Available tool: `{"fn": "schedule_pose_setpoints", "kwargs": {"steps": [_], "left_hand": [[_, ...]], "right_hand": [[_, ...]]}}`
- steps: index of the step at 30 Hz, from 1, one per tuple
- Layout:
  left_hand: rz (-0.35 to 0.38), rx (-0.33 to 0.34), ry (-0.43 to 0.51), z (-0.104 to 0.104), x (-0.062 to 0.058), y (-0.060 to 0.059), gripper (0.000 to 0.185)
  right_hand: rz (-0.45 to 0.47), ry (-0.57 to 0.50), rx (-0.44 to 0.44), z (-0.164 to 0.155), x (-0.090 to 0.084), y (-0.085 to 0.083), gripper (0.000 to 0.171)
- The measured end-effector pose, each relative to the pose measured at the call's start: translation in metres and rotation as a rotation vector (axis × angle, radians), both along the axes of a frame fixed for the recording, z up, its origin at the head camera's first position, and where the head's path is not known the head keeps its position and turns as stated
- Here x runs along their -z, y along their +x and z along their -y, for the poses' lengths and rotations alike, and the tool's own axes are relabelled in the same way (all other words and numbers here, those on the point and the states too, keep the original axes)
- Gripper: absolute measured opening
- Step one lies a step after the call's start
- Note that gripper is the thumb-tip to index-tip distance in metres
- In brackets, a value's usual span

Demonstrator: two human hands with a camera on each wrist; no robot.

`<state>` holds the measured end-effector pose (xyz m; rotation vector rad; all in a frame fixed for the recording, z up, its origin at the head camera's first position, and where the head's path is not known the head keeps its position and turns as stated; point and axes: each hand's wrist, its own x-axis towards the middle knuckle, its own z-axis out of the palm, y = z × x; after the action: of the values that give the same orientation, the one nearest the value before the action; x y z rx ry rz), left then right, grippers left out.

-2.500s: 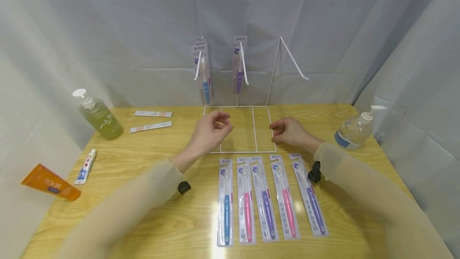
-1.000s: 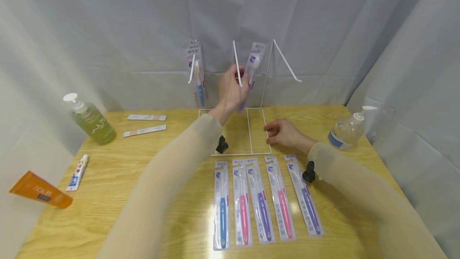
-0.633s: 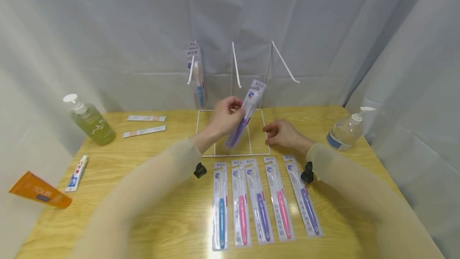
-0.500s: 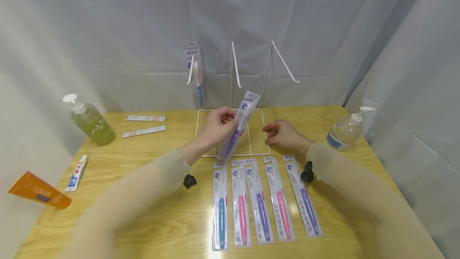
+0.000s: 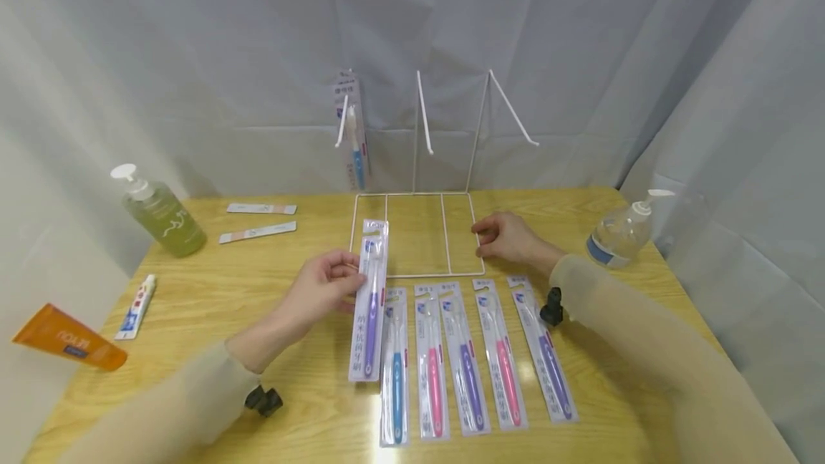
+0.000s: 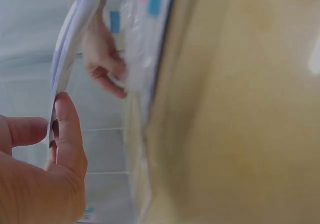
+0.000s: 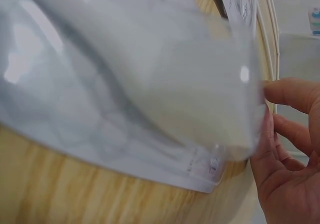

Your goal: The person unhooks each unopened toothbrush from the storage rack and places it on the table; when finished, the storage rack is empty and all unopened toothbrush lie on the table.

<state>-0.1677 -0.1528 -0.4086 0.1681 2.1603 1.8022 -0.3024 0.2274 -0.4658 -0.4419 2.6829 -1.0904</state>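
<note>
Left hand (image 5: 320, 286): fingers and thumb pinch the left edge of a purple-handled toothbrush in a clear blister pack (image 5: 371, 299), near the card's upper half. The pack lies lengthwise over the light wooden counter (image 5: 213, 292), its lower end overlapping the top of the blue-handled packed toothbrush (image 5: 395, 371); whether it rests on the counter or hangs just above cannot be told.

Right hand (image 5: 505, 236): fingers loosely curled, tips touching the right border of the white wire rack base (image 5: 415, 235); holds nothing.

Row of packed toothbrushes, left to right: blue, pink (image 5: 433, 367), purple (image 5: 465, 364), pink (image 5: 503, 360), purple (image 5: 544, 353), lying side by side close to the near counter edge.

Open room: bare counter left of the held pack as far as the small white toothpaste tube (image 5: 137, 306); bare wood inside the rack base.

Edges: orange tube (image 5: 67, 337) overhangs the left counter edge; clear pump bottle (image 5: 619, 235) near the right edge; green pump bottle (image 5: 161, 212) and two flat strip packs (image 5: 258, 220) at the back left.

Rack hooks: one blue toothbrush pack (image 5: 351, 134) hangs on the left hook; middle hook (image 5: 423, 117) and right hook (image 5: 512, 109) bare.

Hard to make out: both wrist views blurred; right wrist view mostly filled by glossy packaging; print on the packs unreadable.
</note>
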Motion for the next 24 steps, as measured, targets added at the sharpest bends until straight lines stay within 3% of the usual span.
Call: {"fn": "schedule_pose_setpoints", "kwargs": {"steps": [4,8,18,24], "left_hand": [[0.078,0.031,-0.011,0.008,0.016,0.021,0.036],[0.153,0.030,-0.032,0.008,0.029,0.034,0.040],[0.273,0.019,-0.076,0.013,0.041,0.041,0.043],[0.298,0.006,-0.115,0.012,0.038,0.041,0.045]], "right_hand": [[0.003,0.006,0.001,-0.001,0.001,-0.001,0.055],[0.003,0.016,0.010,-0.002,0.002,0.000,0.055],[-0.012,0.011,0.002,-0.001,0.003,0.000,0.055],[-0.007,0.018,0.016,0.000,0.002,0.000,0.054]]}}
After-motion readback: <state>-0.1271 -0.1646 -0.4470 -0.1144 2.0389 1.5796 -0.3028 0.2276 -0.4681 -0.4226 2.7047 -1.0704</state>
